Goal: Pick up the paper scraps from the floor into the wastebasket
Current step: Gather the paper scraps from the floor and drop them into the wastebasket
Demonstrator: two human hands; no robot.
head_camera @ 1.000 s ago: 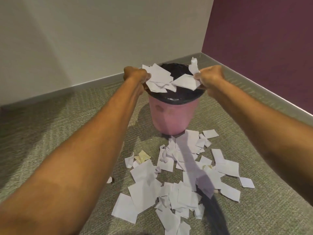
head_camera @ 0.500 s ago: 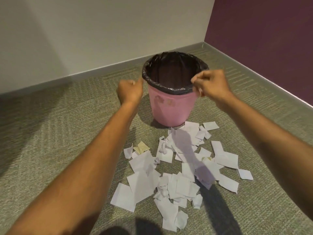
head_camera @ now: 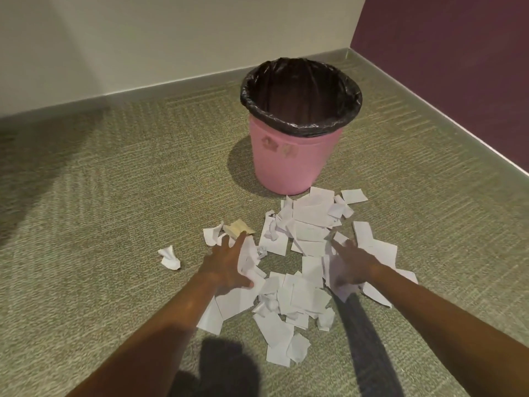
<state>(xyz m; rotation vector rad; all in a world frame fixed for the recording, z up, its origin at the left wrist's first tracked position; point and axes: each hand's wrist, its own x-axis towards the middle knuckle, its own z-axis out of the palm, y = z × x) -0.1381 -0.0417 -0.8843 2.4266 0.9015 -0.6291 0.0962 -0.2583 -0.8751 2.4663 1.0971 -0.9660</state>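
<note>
A pink wastebasket (head_camera: pixel 289 164) with a black liner stands on the carpet near the room's corner. In front of it lies a heap of white paper scraps (head_camera: pixel 303 233), with one tan scrap (head_camera: pixel 239 227) at its left edge. My left hand (head_camera: pixel 227 263) reaches down over the left side of the heap with straight, spread fingers, on or just above the scraps. Over the right side, my right hand (head_camera: pixel 353 263) is blurred, its fingers extended among the scraps. Neither hand grips anything.
A single crumpled white scrap (head_camera: pixel 169 257) lies apart on the carpet to the left. A white wall with grey baseboard (head_camera: pixel 143 91) runs behind, and a purple wall (head_camera: pixel 446 61) closes the right side. Shadows of my arms fall on the near carpet.
A second ago both hands held scraps over the wastebasket and dropped them in. Since then both hands have come back down, opened and reached the heap on the floor.
</note>
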